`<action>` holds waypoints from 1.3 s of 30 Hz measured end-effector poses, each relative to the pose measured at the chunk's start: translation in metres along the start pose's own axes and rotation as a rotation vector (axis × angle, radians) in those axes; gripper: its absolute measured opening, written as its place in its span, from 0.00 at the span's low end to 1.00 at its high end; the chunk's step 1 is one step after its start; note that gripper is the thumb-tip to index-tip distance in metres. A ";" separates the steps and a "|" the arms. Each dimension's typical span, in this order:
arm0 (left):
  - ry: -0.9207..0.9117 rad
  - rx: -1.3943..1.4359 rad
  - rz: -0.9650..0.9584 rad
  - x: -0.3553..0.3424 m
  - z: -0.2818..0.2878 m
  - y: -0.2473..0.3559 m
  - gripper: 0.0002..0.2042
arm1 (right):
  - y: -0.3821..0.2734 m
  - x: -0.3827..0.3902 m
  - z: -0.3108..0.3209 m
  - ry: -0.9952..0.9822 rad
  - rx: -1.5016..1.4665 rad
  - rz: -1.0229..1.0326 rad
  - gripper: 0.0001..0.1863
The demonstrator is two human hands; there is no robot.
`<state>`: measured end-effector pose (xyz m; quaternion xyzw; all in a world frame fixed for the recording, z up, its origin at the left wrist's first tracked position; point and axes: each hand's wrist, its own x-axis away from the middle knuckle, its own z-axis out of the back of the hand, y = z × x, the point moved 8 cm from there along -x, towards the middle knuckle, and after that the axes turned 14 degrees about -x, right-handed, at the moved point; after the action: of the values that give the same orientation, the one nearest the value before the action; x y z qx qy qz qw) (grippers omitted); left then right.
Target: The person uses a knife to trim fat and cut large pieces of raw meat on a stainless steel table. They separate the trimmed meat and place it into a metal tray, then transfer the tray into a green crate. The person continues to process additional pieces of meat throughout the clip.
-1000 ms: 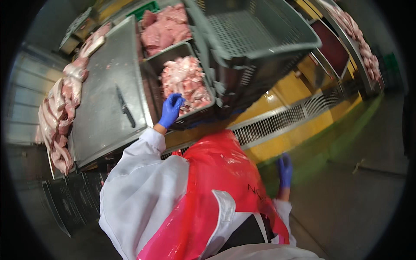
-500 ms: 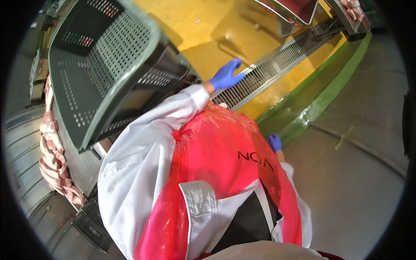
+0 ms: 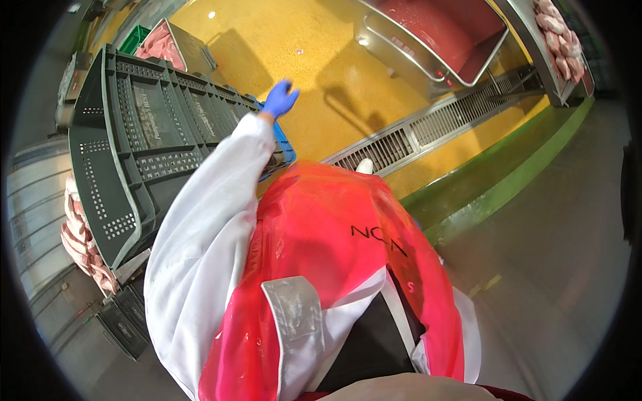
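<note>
My left hand (image 3: 281, 100), in a blue glove, reaches out past the right end of the dark grey perforated crate (image 3: 160, 110). Its fingers are partly spread, slightly blurred, and nothing is in them. Directly below the wrist shows the edge of a blue crate (image 3: 286, 146). The grey crate lies on its side, its ribbed underside facing me and its open mouth out of sight. My right hand is hidden behind my red plastic apron (image 3: 321, 214).
A steel tub cart (image 3: 401, 60) with a reddish interior stands at the far right by a floor drain grate (image 3: 441, 123). Pale meat (image 3: 160, 48) fills a bin at the far left. Meat cuts (image 3: 83, 240) lie beside the grey crate, and others (image 3: 558, 40) at the far right.
My left hand has moved left and slightly farther away. The grey crate now shows its underside instead of its inside. More of the tub cart shows, and my right hand has gone out of sight.
</note>
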<state>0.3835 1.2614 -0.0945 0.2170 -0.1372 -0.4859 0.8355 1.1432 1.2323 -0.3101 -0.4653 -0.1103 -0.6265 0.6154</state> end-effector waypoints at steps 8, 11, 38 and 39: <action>-0.326 0.054 0.580 0.207 -0.059 -0.111 0.20 | -0.492 -0.220 0.234 -0.090 -0.568 0.492 0.16; -0.208 0.668 0.684 0.233 -0.123 -0.162 0.18 | -0.704 -0.201 0.213 -0.225 -0.644 0.587 0.20; -0.155 -0.070 0.993 -0.393 0.231 -0.584 0.30 | -1.004 -0.601 0.003 -0.388 0.427 0.110 0.14; -0.288 0.033 1.158 -0.363 0.208 -0.593 0.31 | -1.055 -0.623 -0.007 -0.416 0.439 0.166 0.13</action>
<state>-0.3321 1.2727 -0.2142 0.0519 -0.3525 0.0262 0.9340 0.0992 1.8744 -0.3035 -0.4467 -0.3281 -0.4267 0.7147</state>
